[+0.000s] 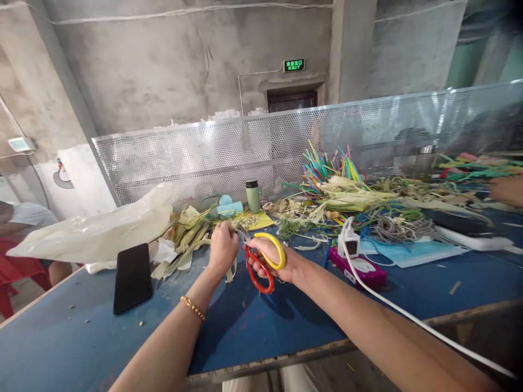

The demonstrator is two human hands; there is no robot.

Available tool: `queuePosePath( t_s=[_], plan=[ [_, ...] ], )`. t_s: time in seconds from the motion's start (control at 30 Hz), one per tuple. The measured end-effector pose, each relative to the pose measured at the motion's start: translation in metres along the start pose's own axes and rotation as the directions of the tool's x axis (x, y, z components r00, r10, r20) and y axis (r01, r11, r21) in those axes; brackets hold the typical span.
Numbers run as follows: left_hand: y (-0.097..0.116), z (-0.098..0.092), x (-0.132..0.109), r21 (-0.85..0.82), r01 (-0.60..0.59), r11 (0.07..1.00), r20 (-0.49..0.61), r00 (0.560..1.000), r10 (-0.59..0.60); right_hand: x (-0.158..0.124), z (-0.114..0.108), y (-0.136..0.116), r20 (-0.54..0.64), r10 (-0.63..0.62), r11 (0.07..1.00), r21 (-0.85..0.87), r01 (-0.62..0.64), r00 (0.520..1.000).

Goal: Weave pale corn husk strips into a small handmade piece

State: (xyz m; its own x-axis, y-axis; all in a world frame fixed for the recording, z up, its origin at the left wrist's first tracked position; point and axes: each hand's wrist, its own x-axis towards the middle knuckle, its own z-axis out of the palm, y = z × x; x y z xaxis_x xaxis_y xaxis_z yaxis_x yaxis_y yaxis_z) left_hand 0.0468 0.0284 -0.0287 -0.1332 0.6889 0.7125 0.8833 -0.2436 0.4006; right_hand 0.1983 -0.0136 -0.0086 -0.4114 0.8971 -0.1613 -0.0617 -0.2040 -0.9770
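Observation:
My right hand (273, 262) is closed through the yellow and red handles of a pair of scissors (261, 256), blades pointing left towards my left hand. My left hand (223, 247), a gold bead bracelet on its wrist, is closed in a pinch on a thin pale strip of leaf (230, 270) that hangs below it, right at the scissor blades. Both hands hover over the blue table (81, 337), just in front of a heap of pale green husks (188, 237).
A black phone (131, 277) lies left, beside a big pale plastic bag (98, 234). A green flask (253, 196), coloured strips (330, 169), a purple power bank (359, 269) with white cable (408, 316) and a face mask (412, 253) sit right. Perforated metal screen (204, 158) behind. Another person's hand (506, 190) far right.

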Motion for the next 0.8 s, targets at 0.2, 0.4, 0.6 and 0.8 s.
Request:
queuePosePath(
  t_s=[0.2,0.4,0.6,0.8],
  plan=[
    [0.003,-0.005,0.003,-0.274,0.189,0.943,0.124,0.979,-0.161,-0.004,0.003,-0.003,-0.079,-0.079,0.996,-0.037,0.076,0.994],
    [0.004,-0.023,0.007,-0.729,0.524,0.440,0.449,0.852,-0.270,0.004,-0.012,-0.012,-0.277,-0.219,0.975,-0.095,0.200,0.936],
    [-0.007,-0.037,0.016,-0.770,0.548,0.328,0.480,0.835,-0.270,0.006,-0.030,-0.010,-0.090,-0.329,0.845,-0.473,0.250,0.940],
    [-0.023,-0.050,0.027,-0.830,0.535,0.160,0.495,0.838,-0.231,0.007,-0.026,0.005,0.170,-0.189,0.543,-0.803,0.247,0.967]
  ],
)
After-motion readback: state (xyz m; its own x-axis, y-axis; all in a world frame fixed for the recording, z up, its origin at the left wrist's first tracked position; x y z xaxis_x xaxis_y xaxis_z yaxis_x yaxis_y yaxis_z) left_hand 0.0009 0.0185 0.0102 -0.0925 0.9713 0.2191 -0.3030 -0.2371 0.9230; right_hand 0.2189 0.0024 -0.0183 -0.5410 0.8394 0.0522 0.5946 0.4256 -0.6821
